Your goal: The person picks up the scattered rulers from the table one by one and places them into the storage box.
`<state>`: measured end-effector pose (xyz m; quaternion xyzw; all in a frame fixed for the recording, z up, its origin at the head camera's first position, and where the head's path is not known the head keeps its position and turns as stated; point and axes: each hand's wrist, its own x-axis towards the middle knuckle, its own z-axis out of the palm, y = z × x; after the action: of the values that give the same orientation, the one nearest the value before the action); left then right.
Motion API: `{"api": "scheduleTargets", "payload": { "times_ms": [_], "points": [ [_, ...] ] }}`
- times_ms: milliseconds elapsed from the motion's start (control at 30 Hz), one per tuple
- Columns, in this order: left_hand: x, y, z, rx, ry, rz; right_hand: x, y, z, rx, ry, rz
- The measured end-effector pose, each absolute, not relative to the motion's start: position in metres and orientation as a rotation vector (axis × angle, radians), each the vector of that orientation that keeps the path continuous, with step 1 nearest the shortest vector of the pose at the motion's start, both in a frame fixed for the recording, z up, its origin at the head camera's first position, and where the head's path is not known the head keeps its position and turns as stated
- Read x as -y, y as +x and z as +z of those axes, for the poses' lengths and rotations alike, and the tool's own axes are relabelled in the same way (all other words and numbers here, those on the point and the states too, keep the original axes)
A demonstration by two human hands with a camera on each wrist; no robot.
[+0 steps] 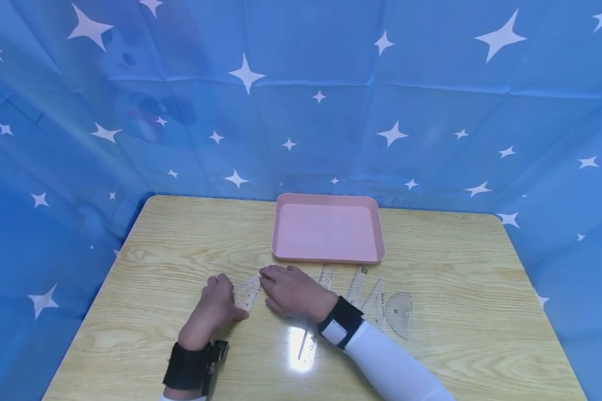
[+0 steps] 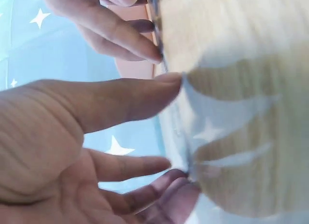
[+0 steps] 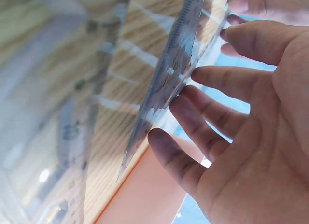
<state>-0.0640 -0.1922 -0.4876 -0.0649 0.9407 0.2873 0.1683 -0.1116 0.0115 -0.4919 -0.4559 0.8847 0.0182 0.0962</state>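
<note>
A clear set square point(image 1: 251, 292) lies on the wooden table between the two hands. My left hand point(image 1: 213, 306) is at its left side, thumb and fingers spread apart, tips touching its edge at the tabletop. From the other side my right hand point(image 1: 293, 292) reaches over, its extended fingertips at the set square's upper end. In the right wrist view, these fingers point(image 3: 181, 118) lie along a clear marked edge. Under the right wrist passes a clear ruler point(image 1: 327, 275); its middle is hidden.
Behind the hands stands a pink tray point(image 1: 328, 260). To the right lie another clear ruler point(image 1: 357, 283), a second set square point(image 1: 380, 303) and a protractor point(image 1: 404, 316). A blue star-patterned cloth point(image 1: 301, 117) hangs behind the table point(image 1: 456, 267).
</note>
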Motion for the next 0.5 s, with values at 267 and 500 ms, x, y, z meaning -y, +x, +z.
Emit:
{"api": "scheduleTargets", "payload": {
  "times_ms": [267, 500],
  "points": [
    [0.183, -0.055, -0.489, -2.866, -0.151, 0.776, -0.013, -0.109, -0.493, -2.662, -1.403, 0.064],
    [0.181, -0.056, -0.497, -2.966, -0.178, 0.861, -0.015, -0.11, -0.497, -2.695, -1.399, 0.078]
  ]
}}
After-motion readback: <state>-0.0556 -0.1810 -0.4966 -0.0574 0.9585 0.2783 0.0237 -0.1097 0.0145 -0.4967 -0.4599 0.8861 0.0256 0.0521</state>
